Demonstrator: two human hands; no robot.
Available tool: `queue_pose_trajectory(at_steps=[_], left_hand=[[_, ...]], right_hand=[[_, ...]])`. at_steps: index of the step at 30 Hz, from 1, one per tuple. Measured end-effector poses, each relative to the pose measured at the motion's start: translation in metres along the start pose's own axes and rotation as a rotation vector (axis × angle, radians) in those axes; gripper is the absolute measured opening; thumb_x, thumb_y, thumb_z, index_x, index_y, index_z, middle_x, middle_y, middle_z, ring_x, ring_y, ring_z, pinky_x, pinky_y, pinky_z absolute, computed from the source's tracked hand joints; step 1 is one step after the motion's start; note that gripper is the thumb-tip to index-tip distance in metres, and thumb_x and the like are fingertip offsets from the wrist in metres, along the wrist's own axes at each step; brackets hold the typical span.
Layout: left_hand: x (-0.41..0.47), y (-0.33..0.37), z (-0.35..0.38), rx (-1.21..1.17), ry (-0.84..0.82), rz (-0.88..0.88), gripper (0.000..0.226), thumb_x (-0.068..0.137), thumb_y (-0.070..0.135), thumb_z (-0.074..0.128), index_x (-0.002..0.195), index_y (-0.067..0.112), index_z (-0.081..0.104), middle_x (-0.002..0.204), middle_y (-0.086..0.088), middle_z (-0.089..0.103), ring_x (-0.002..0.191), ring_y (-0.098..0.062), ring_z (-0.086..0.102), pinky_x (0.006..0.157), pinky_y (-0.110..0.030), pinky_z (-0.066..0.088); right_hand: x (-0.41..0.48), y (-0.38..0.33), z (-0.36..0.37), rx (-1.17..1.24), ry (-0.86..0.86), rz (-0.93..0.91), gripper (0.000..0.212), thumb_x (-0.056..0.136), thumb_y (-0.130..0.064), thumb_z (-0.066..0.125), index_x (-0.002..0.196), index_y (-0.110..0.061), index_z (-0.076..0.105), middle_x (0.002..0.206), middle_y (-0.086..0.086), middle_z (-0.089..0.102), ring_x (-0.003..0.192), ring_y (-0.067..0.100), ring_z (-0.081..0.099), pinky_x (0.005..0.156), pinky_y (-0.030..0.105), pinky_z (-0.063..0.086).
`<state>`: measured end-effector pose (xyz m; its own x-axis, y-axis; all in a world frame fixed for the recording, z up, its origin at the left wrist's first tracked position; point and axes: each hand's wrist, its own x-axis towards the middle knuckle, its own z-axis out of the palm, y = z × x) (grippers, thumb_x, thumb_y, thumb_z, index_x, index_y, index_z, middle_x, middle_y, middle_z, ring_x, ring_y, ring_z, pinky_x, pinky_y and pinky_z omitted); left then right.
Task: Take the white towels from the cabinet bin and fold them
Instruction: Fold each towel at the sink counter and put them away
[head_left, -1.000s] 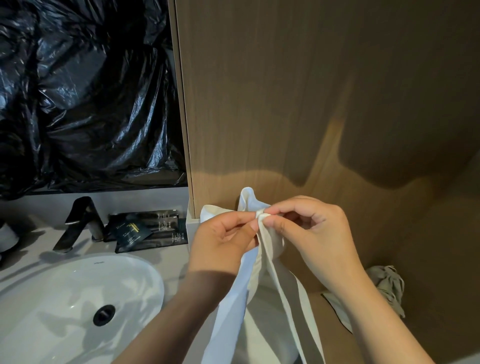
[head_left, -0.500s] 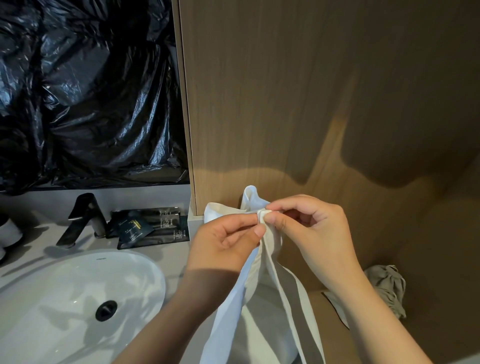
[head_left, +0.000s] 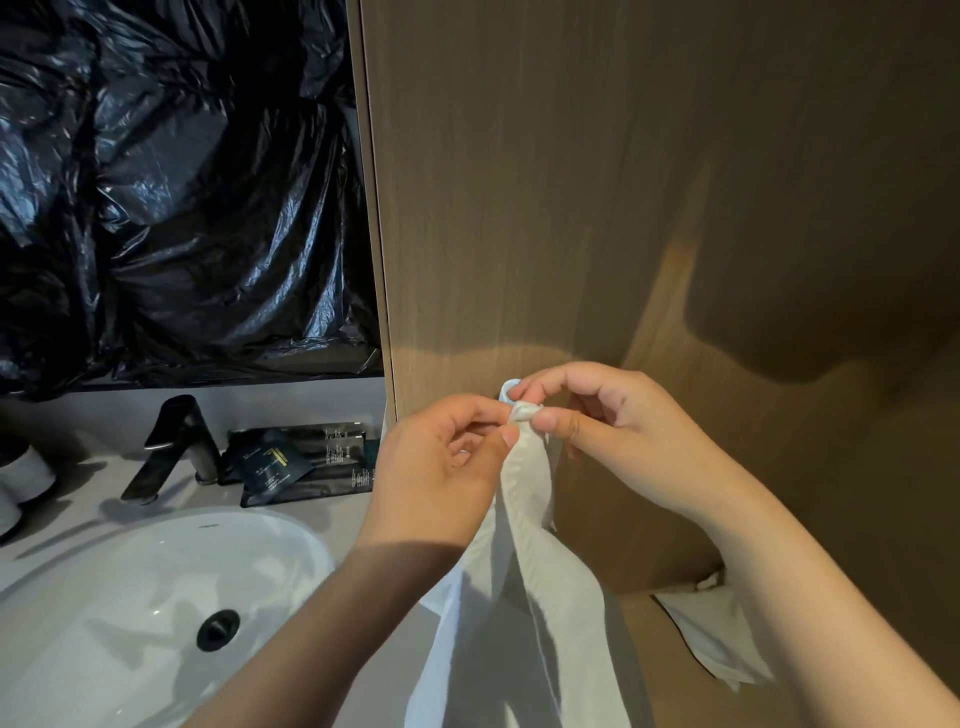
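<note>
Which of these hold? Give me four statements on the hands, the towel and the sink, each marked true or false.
1. The left hand and right hand both pinch the top of the towel: true.
2. The towel is folded flat: false, it hangs loose from the hands.
3. A second cloth lies at lower right by the wooden wall: true.
4. The sink is full of water: false, its drain shows and no water is visible.
</note>
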<state>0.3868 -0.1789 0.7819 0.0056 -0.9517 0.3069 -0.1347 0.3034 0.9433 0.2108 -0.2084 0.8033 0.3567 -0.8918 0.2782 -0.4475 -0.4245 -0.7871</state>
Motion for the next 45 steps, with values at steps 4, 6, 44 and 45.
queue_pose_trajectory(at_steps=[4,6,44,45], left_hand=[[0.015,0.010,-0.009,0.147,0.010,0.107,0.018,0.086,0.008,0.068,0.086,0.025,0.074,0.078,0.014,0.072,0.071,-0.001,0.065,0.065,-0.009,0.047],[0.020,0.013,-0.012,0.194,0.033,0.156,0.017,0.086,0.007,0.068,0.088,0.022,0.074,0.077,0.011,0.072,0.072,-0.003,0.065,0.065,-0.008,0.046],[0.078,0.071,-0.039,0.194,0.116,0.223,0.007,0.089,0.014,0.064,0.089,0.016,0.071,0.081,0.004,0.071,0.065,-0.001,0.062,0.066,-0.017,0.052],[0.079,0.070,-0.039,0.189,0.109,0.204,0.007,0.090,0.016,0.063,0.090,0.017,0.070,0.080,0.004,0.070,0.064,-0.002,0.060,0.064,-0.017,0.051]], right_hand=[[0.011,-0.005,-0.003,-0.096,0.003,-0.033,0.017,0.087,-0.053,0.062,0.087,-0.036,0.065,0.084,-0.001,0.066,0.076,0.026,0.062,0.064,0.052,0.053],[0.013,-0.007,-0.003,-0.096,0.005,-0.036,0.021,0.087,-0.053,0.060,0.084,-0.032,0.064,0.077,-0.007,0.063,0.073,0.022,0.060,0.064,0.047,0.054],[0.042,-0.022,-0.041,-0.390,0.411,-0.314,0.029,0.092,-0.045,0.057,0.086,-0.025,0.077,0.083,-0.016,0.061,0.081,0.009,0.060,0.066,0.040,0.052],[0.042,-0.024,-0.041,-0.387,0.424,-0.327,0.028,0.092,-0.043,0.057,0.086,-0.024,0.077,0.083,-0.015,0.060,0.080,0.010,0.059,0.066,0.040,0.051]])
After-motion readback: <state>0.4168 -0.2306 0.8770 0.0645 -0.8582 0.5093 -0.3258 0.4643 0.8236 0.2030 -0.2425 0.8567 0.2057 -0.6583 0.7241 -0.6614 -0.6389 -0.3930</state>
